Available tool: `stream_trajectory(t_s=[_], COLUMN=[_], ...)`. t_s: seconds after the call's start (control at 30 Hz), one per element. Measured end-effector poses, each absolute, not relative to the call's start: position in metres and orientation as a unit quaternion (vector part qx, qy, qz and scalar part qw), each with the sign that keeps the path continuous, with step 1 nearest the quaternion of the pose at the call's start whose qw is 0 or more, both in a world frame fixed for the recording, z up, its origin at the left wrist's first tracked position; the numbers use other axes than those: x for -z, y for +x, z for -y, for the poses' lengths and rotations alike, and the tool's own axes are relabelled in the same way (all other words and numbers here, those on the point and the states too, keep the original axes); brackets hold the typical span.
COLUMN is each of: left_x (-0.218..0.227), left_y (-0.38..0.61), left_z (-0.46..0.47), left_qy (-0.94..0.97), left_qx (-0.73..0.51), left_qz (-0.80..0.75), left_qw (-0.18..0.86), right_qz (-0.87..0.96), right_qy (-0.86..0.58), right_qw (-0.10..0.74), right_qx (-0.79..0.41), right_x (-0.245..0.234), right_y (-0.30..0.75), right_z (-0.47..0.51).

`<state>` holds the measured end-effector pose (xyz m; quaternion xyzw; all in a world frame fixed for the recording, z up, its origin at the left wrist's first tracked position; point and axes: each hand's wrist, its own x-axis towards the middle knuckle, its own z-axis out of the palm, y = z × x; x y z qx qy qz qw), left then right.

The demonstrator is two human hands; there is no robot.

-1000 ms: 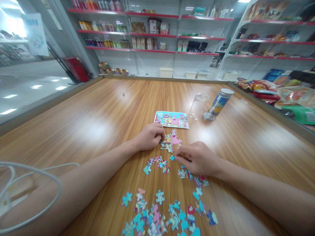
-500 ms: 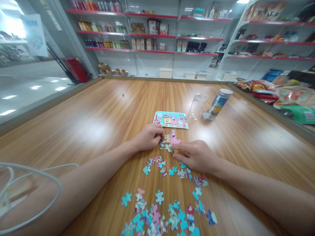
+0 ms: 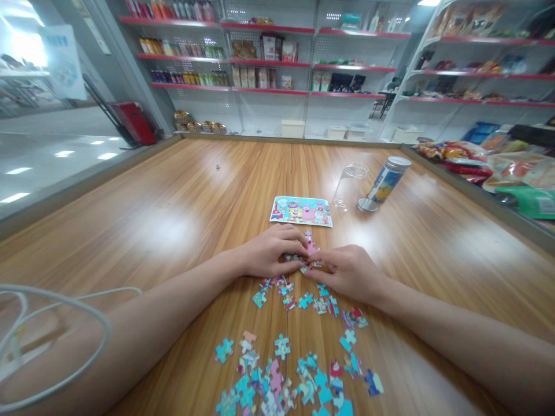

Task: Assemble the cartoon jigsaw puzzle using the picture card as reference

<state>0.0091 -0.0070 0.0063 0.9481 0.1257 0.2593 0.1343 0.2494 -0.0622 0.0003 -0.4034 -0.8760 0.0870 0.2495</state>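
A small joined section of jigsaw puzzle (image 3: 311, 245) lies flat on the wooden table, its pink figure showing between my hands. My left hand (image 3: 274, 252) covers the section's left part, with thumb and fingers bent around it. From the right, my right hand (image 3: 352, 270) pinches at the lower right edge of the same section; its fingertips nearly meet those of my left hand. The exact piece under the fingertips is partly hidden. Just beyond lies a picture card (image 3: 300, 211) with the same cartoon figures. Loose puzzle pieces (image 3: 305, 300) are scattered nearer to me.
A larger heap of puzzle pieces (image 3: 277, 378) spreads along the near edge. A clear plastic jar (image 3: 348, 188) and a blue can (image 3: 387, 182) with a silver lid (image 3: 367, 204) stand at the back right. A white cable (image 3: 97, 341) loops over my left forearm.
My left hand has moved right and opened out over the joined section, its fingers now reaching my right hand's fingertips. My right hand's index finger has drawn in toward the thumb.
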Motion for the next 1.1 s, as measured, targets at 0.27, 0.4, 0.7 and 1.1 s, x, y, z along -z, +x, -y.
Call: stream_trajectory(t_s=[0.27, 0.4, 0.7, 1.1], left_x=[-0.0083, -0.0083, -0.0091, -0.0104], left_y=[0.0097, 0.0090, 0.0088, 0.0092], left_z=[0.0075, 0.0081, 0.0090, 0.0097], left_qy=[0.947, 0.943, 0.938, 0.931], left_qx=[-0.260, -0.267, -0.274, -0.280], left_qz=[-0.121, -0.125, -0.132, -0.143], left_qw=[0.146, 0.152, 0.168, 0.183], right_qz=[0.887, 0.881, 0.865, 0.886], right_qy=[-0.391, -0.400, -0.427, -0.390], right_qw=[0.232, 0.246, 0.255, 0.233], right_qx=[-0.081, -0.066, -0.072, -0.088], right_x=[-0.0032, -0.0024, 0.0006, -0.0029], right_y=[0.2480, 0.2475, 0.2504, 0.2490], right_z=[0.0656, 0.0651, 0.0625, 0.0663])
